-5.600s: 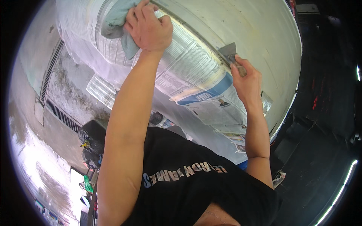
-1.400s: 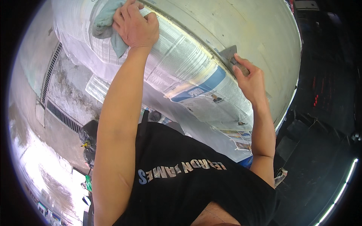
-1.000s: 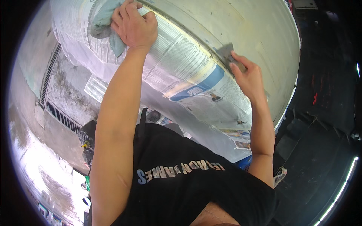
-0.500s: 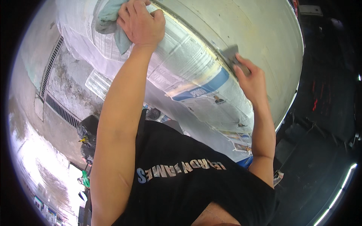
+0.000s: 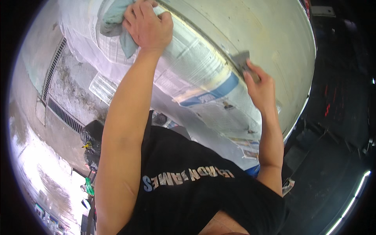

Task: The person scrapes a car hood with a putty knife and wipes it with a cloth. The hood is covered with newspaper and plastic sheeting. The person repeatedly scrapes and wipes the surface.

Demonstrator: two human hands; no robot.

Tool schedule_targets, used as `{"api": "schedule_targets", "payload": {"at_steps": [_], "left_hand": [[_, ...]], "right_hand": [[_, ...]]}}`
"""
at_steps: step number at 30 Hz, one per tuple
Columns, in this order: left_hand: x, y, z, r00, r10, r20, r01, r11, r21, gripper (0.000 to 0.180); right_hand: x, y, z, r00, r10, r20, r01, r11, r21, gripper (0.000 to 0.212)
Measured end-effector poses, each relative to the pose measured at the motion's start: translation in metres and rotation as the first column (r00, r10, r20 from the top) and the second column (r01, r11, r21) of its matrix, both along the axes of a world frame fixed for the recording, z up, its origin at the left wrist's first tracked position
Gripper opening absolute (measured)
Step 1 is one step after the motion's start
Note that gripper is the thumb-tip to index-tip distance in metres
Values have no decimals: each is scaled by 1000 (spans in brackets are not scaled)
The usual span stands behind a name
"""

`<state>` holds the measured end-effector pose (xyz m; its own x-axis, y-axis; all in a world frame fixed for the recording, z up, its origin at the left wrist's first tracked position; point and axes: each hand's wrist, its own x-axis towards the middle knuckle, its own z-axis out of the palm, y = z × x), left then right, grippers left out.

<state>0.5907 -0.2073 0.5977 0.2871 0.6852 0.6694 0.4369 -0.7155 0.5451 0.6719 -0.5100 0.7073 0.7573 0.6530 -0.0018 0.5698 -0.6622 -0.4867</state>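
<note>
My left hand (image 5: 150, 27) is closed on a grey-green cloth (image 5: 113, 19) and rests on the newspaper masking (image 5: 192, 55). That paper covers a curved surface, under thin clear sheeting in places. Between my right thumb and fingers is a scraper with a flat grey blade (image 5: 241, 58); my right hand (image 5: 260, 80) holds it low by the handle. The blade lies at the seam where the newspaper meets a pale, smooth curved panel (image 5: 282, 43), which looks like vehicle bodywork. Yellowish masking tape (image 5: 203, 37) runs along that seam.
A metal drain grate (image 5: 62, 113) crosses the concrete floor (image 5: 80, 82) at left. Black plastic bags (image 5: 91, 143) sit beside my left arm, with a green item (image 5: 89, 187) below them. Dark clutter fills the right side, near a bright light strip (image 5: 354, 196).
The scraper and my right hand have shifted slightly toward me along the seam. My left hand and the cloth have hardly moved.
</note>
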Motion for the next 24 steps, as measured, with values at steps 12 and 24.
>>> {"api": "schedule_targets", "payload": {"at_steps": [12, 24], "left_hand": [[-2, 4, -6, 1000, 3, -4, -3, 1000, 19, 28], [-1, 3, -3, 999, -2, -32, 1, 1000, -14, 28]], "right_hand": [[-11, 9, 8, 991, -92, -95, 86, 994, -63, 37], [-8, -28, 0, 955, -207, -214, 226, 972, 68, 35]]}}
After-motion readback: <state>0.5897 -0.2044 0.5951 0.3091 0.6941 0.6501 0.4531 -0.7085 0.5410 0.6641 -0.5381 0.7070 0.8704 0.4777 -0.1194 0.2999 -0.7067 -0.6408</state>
